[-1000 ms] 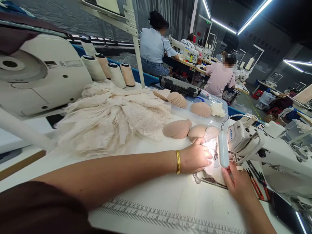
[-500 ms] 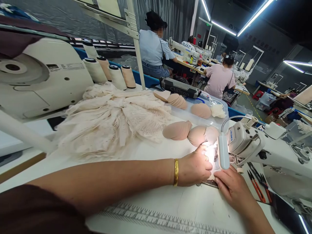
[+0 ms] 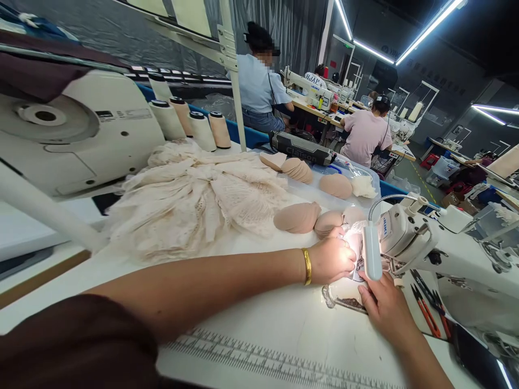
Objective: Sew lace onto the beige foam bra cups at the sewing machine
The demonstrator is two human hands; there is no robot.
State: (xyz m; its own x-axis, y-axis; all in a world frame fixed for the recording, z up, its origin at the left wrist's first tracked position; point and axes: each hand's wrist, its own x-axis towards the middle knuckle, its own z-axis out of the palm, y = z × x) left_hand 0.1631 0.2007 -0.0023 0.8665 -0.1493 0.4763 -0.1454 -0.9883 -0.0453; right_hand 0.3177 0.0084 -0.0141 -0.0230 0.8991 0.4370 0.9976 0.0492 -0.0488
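Note:
My left hand [image 3: 331, 258], with a gold bracelet at the wrist, is closed on the edge of a beige bra cup [image 3: 327, 222] with pale lace beside the needle area. Bright light washes out the fingertips and the fabric there. My right hand [image 3: 383, 302] lies on the bed of the sewing machine [image 3: 419, 229], index finger stretched toward the presser foot and thumb apart. The small lamp [image 3: 372, 253] hides part of that hand's fingers and the needle. Another beige cup [image 3: 298, 217] lies on the table just left of the held one.
A heap of cream lace [image 3: 203, 200] covers the table's left half. Behind stand thread cones [image 3: 203, 131] and a plastic tray [image 3: 302, 190] with cups. Thread snips [image 3: 425, 310] and a dark phone [image 3: 476, 351] lie right; a ruler [image 3: 259, 359] runs along the front.
My left hand has shifted slightly away from me and up, with the cup fabric. More of the machine's bed plate now shows between my hands. My right hand has hardly moved.

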